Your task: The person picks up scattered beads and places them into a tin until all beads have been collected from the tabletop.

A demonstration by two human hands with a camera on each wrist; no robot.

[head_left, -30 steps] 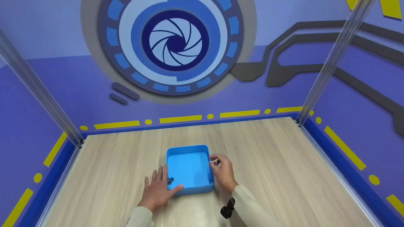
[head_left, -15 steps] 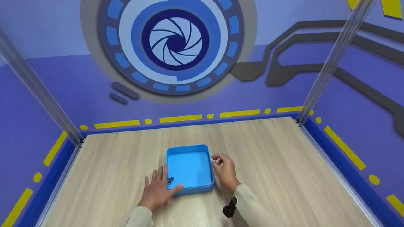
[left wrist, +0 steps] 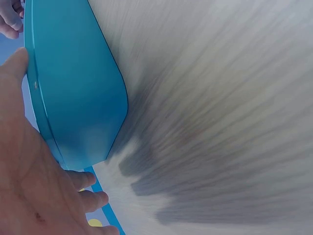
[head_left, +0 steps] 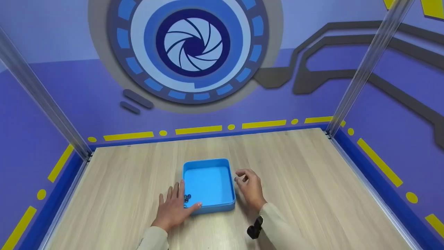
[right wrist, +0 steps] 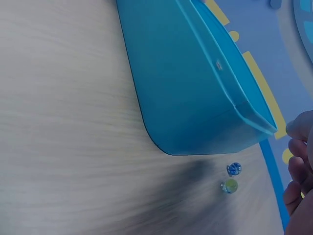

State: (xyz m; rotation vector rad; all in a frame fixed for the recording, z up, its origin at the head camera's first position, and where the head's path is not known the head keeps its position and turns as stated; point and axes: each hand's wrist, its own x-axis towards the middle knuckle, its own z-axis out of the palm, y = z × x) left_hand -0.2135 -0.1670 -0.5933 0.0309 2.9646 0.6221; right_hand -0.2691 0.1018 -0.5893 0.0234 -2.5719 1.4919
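Observation:
A square blue box (head_left: 208, 187) stands on the table, with several small dark marbles (head_left: 187, 198) in its near left corner. My left hand (head_left: 171, 210) lies spread against that corner, fingers along the left side and thumb over the front rim. To the right of the box, apart from it, my right hand (head_left: 251, 189) hovers with loosely bent fingers and a gap between thumb and forefinger. Beyond the box in the right wrist view, a blue glass marble (right wrist: 234, 169) and a greenish marble (right wrist: 229, 186) lie on the table. Nothing shows held in the right hand.
The wood-grain table (head_left: 295, 180) reaches to a printed purple back wall (head_left: 208, 118). Side walls with clear corner strips (head_left: 367, 66) bound it left and right. A black wrist camera (head_left: 255, 227) is strapped at the right sleeve.
My right hand has moved a little rightward, away from the box's right rim, and its thumb and forefinger stand slightly wider. The left hand and box have stayed put.

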